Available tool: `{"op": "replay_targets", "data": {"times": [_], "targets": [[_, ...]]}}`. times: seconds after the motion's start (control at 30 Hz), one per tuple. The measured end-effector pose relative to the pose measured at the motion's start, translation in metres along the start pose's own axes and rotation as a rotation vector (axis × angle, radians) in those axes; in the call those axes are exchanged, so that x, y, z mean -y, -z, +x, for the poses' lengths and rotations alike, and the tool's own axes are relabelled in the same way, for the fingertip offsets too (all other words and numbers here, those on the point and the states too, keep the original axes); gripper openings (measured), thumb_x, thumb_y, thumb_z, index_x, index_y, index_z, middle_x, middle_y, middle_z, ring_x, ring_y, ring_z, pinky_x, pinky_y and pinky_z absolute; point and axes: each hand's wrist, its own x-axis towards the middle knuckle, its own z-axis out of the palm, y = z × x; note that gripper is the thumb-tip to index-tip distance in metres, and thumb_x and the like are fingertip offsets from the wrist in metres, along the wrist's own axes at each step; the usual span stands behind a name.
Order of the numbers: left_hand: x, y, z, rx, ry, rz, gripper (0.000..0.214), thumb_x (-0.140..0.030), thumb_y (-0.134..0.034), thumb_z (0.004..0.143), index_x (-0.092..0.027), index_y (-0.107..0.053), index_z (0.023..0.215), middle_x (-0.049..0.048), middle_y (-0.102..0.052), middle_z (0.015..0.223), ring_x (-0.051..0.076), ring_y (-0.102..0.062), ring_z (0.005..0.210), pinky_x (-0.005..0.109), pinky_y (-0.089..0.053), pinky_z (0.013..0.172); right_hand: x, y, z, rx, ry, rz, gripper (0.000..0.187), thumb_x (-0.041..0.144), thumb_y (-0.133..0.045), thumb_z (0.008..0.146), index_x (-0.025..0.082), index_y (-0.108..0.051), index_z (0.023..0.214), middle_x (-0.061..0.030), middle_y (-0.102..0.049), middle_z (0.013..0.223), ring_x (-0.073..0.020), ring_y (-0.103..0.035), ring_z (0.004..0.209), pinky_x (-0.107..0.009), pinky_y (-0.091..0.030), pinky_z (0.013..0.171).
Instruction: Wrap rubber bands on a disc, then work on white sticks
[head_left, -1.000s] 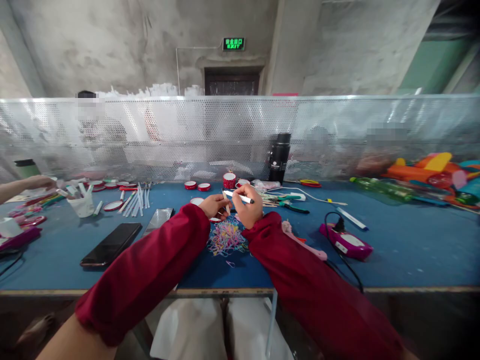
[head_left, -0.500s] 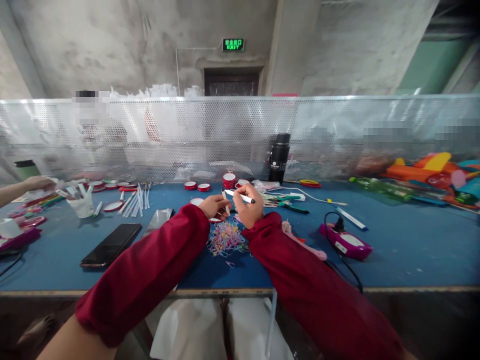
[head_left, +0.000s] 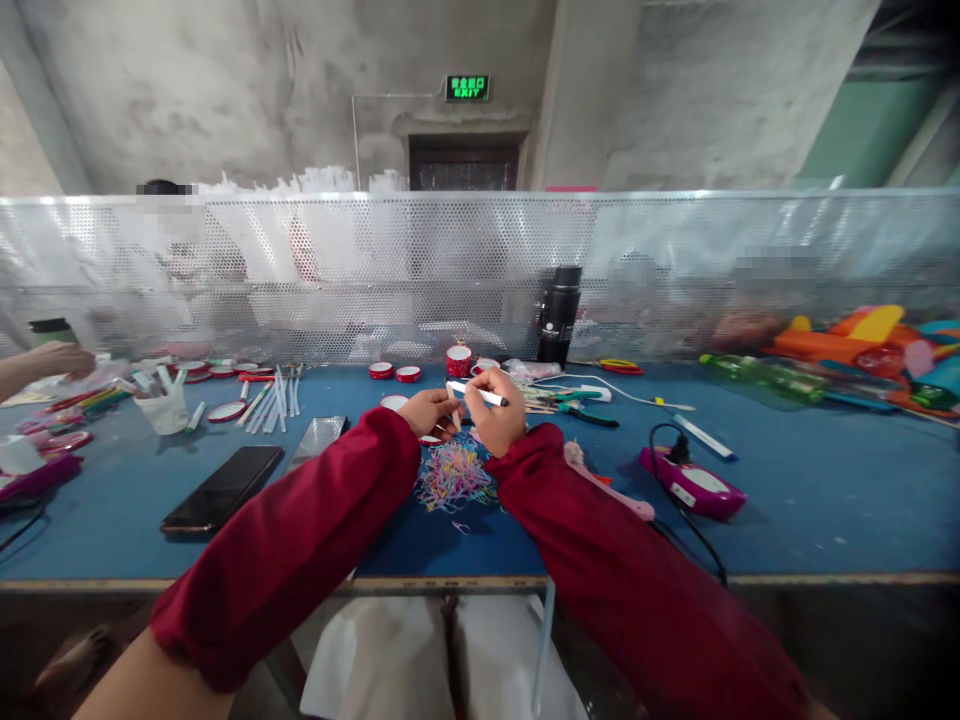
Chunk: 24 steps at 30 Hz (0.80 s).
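Observation:
My left hand is closed, pinching a small pale strip that stands nearly upright between the fingertips; its exact kind is too small to make out. Close on its right, my right hand grips a white marker pen with a dark end, its tip pointing left toward the top of the strip. Below both hands lies a loose heap of small colourful rubber bands. Red-rimmed rolls, one of them a white-faced roll, sit just behind the left hand, partly covered by it.
A black phone, a cup of markers and loose pens lie to the left. Behind stands a black bottle before a perforated screen. Green-handled pliers and a purple power strip are right. Another person's hand is far left.
The strip in my left hand looks paler and turned slightly, while both hands keep their places. The other person's hand at far left has shifted a little left and up.

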Motion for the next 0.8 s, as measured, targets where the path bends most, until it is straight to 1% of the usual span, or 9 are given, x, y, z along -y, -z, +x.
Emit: {"op": "replay_targets", "data": {"times": [0.1, 0.33, 0.63, 0.8], "targets": [[-0.0023, -0.0015, -0.0022, -0.002, 0.003, 0.009, 0.018, -0.033, -0.059, 0.088, -0.014, -0.059, 0.085, 0.0006, -0.06, 0.063, 0.009, -0.056, 0.045, 0.021, -0.048, 0.047, -0.0007, -0.0003, -0.0001, -0.009, 0.003, -0.006, 0.011, 0.024, -0.056, 0.081, 0.021, -0.055, 0.07, 0.0014, -0.057, 0.065, -0.0153, -0.052, 0.063, -0.028, -0.039, 0.06], [-0.0068, -0.0052, -0.0071, 0.012, 0.016, 0.046, 0.016, -0.025, -0.049, 0.093, -0.014, -0.056, 0.083, 0.0001, -0.058, 0.06, 0.009, -0.054, 0.044, 0.02, -0.047, 0.047, -0.0005, 0.0, 0.0011, -0.018, -0.002, -0.002, 0.01, 0.023, -0.056, 0.08, 0.021, -0.056, 0.071, 0.0018, -0.058, 0.065, -0.0149, -0.053, 0.062, -0.028, -0.04, 0.06], [-0.0041, -0.0036, -0.0062, 0.023, 0.01, 0.058, 0.021, -0.035, -0.058, 0.088, -0.015, -0.057, 0.082, -0.0001, -0.059, 0.06, 0.009, -0.054, 0.044, 0.021, -0.046, 0.048, -0.0006, 0.001, 0.0018, -0.031, -0.017, -0.014, 0.009, 0.024, -0.056, 0.08, 0.021, -0.056, 0.071, 0.0018, -0.058, 0.065, -0.0152, -0.053, 0.062, -0.027, -0.04, 0.058], [-0.0027, -0.0027, -0.005, 0.024, 0.007, 0.064, 0.021, -0.035, -0.056, 0.089, -0.015, -0.058, 0.082, 0.0, -0.059, 0.06, 0.009, -0.053, 0.043, 0.021, -0.045, 0.047, -0.0027, 0.0011, 0.002, -0.042, -0.023, -0.021, 0.01, 0.025, -0.056, 0.081, 0.021, -0.056, 0.072, 0.001, -0.059, 0.066, -0.0158, -0.054, 0.064, -0.027, -0.04, 0.058]]}}
